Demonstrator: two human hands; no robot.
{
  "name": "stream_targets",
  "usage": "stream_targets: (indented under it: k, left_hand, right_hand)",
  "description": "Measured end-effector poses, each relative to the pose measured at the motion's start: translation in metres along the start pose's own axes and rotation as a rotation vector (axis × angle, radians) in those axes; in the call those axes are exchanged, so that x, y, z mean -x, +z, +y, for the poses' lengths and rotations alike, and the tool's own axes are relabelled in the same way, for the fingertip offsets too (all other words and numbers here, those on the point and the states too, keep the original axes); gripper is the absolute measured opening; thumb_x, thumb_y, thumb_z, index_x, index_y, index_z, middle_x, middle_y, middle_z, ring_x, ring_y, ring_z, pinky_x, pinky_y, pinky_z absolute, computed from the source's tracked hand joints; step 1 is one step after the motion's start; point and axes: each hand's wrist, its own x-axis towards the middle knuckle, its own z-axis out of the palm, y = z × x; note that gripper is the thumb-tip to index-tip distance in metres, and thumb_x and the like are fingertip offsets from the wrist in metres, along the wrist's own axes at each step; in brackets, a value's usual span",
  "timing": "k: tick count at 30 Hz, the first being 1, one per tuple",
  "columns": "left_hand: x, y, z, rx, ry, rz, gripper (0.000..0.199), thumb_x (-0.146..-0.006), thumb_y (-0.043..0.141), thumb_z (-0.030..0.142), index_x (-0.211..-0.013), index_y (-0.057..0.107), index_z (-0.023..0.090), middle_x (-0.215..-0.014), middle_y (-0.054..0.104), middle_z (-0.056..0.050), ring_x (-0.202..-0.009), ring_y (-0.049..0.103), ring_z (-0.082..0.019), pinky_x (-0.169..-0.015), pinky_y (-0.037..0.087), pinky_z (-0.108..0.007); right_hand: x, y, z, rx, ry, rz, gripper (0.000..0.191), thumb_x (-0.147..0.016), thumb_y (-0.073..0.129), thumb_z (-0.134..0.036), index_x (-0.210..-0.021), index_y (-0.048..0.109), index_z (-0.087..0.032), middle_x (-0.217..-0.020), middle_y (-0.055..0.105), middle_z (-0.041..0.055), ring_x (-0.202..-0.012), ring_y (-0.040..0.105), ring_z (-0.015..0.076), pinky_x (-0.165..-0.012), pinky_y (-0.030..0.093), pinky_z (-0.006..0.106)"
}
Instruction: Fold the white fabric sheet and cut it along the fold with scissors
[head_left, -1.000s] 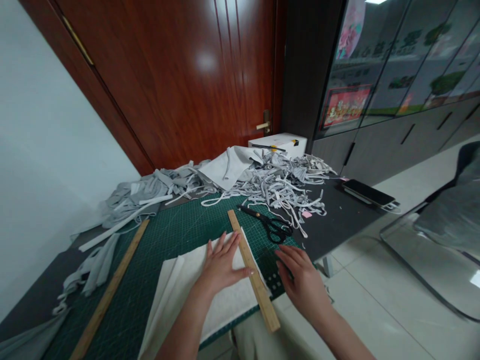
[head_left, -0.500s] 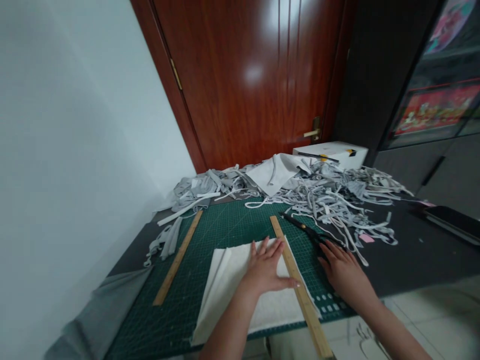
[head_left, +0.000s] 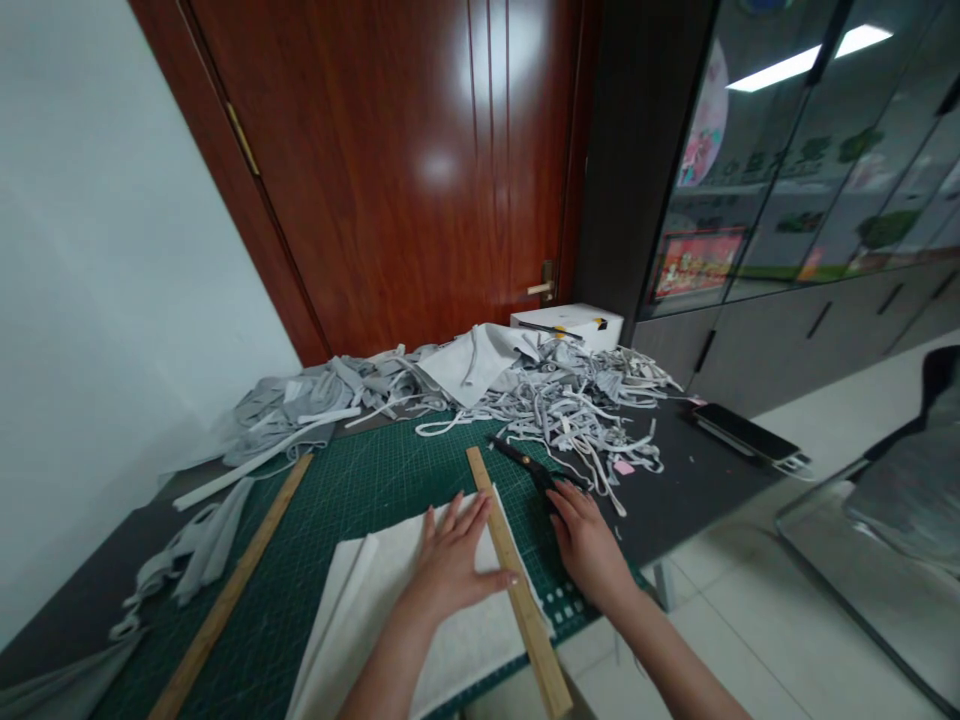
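Note:
My left hand (head_left: 450, 565) lies flat with fingers spread on a folded piece of white cloth (head_left: 472, 640). Its fingertips and thumb touch the edge of a wooden ruler (head_left: 517, 590), which runs along the cloth's right side and sticks out past the near table edge. Further right, my right hand (head_left: 589, 545) has its fingers closed over the black handles of a pair of scissors (head_left: 527, 461). The scissors rest on the green cutting mat (head_left: 375, 470), blades pointing to the far left; my fingers partly hide the handles.
Grey and white fabric strips (head_left: 577, 400) are heaped along the back, in front of a white box (head_left: 577, 322). A second wooden ruler (head_left: 232, 590) lies on the left of the mat. A phone-like black object (head_left: 742, 430) sits at the right; beyond it stands a chair (head_left: 900, 520).
My view has swung to the right, so the whole table appears further left and more of the cabinets shows. Both hands keep their places on the cloth, ruler and scissors.

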Motion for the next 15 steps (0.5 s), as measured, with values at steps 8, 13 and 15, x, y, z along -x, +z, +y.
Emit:
stream_targets:
  k: [8,13,15]
  left_hand:
    - [-0.001,-0.001,-0.001,-0.033,0.0,-0.013,0.1,-0.072,0.047,0.077,-0.15,0.008,0.027,-0.156,0.01,-0.002,-0.142,0.003,-0.034,-0.11,0.002,-0.064]
    - [-0.001,0.001,-0.002,-0.03,0.002,-0.005,0.101,-0.072,0.047,0.078,-0.15,0.009,0.026,-0.156,0.011,-0.002,-0.143,0.004,-0.034,-0.11,0.001,-0.063]
    - [-0.001,0.003,-0.002,-0.027,0.004,-0.002,0.101,-0.072,0.046,0.078,-0.15,0.009,0.026,-0.156,0.011,-0.002,-0.143,0.004,-0.034,-0.11,0.0,-0.063]
  right_hand:
    - [-0.029,-0.045,0.094,0.173,0.381,-0.016,0.037,-0.089,0.041,-0.016,-0.115,0.064,-0.008,-0.113,0.064,0.0195,-0.103,0.06,0.028,-0.089,0.047,0.036]
    - [-0.056,-0.052,0.13,0.149,0.414,-0.12,0.028,-0.087,0.053,-0.029,-0.101,0.072,-0.013,-0.099,0.067,0.0165,-0.094,0.062,0.0269,-0.081,0.046,0.033]
    - [-0.063,-0.051,0.136,0.11,0.413,-0.175,0.024,-0.082,0.061,-0.031,-0.096,0.072,-0.015,-0.091,0.07,0.0116,-0.085,0.064,0.0225,-0.073,0.046,0.027]
